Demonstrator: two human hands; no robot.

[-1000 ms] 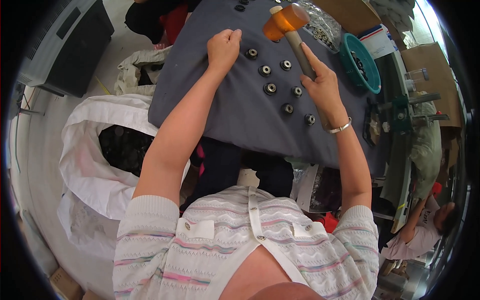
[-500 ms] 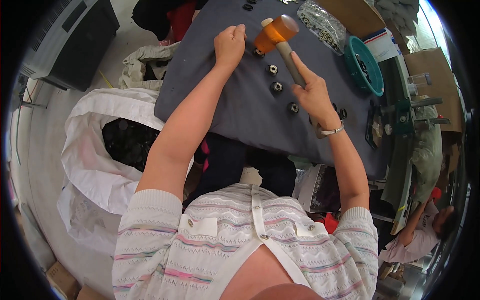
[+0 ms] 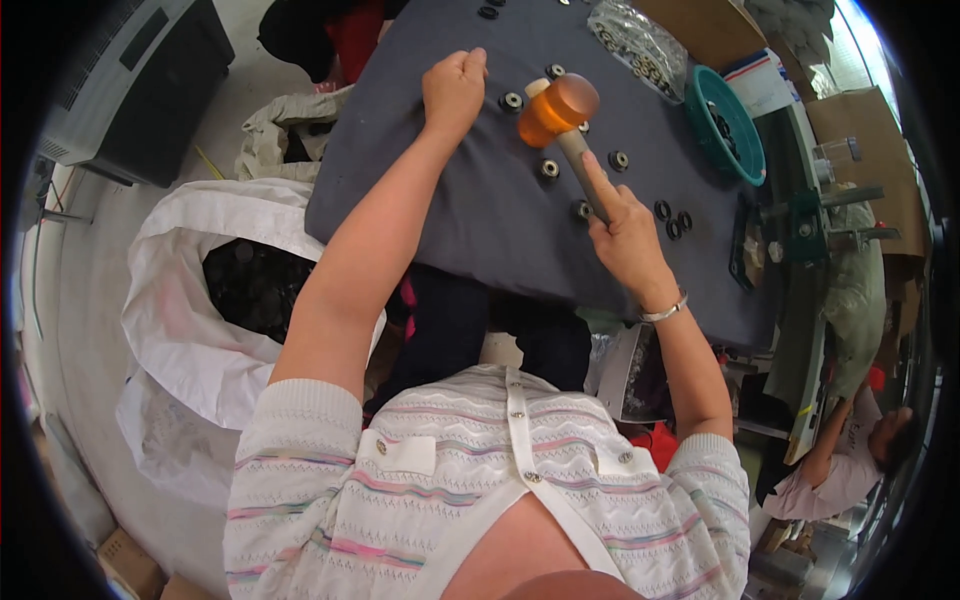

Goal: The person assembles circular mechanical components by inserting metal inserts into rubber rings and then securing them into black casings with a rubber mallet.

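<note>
My right hand (image 3: 630, 235) grips the handle of a mallet (image 3: 558, 108), index finger stretched along it. The mallet has a translucent orange head, held over the grey cloth-covered table among small round black parts with metal centres. One such part (image 3: 511, 102) sits left of the head, another (image 3: 549, 169) just below it, and a third (image 3: 618, 160) to its right. The head and handle partly hide others. My left hand (image 3: 455, 92) is closed in a loose fist on the cloth, left of the parts; whatever its fingers may hold is hidden.
Several black rings (image 3: 673, 230) lie right of my right wrist. A teal basket (image 3: 756, 150) and a clear bag of metal parts (image 3: 640, 45) stand at the far right. A white sack (image 3: 165, 300) of black pieces stands left. A person (image 3: 835, 450) is at lower right.
The mallet and my right hand have moved nearer to me, and the wrist has swung away from the black rings. More round parts now show around the mallet head. My left hand has barely shifted.
</note>
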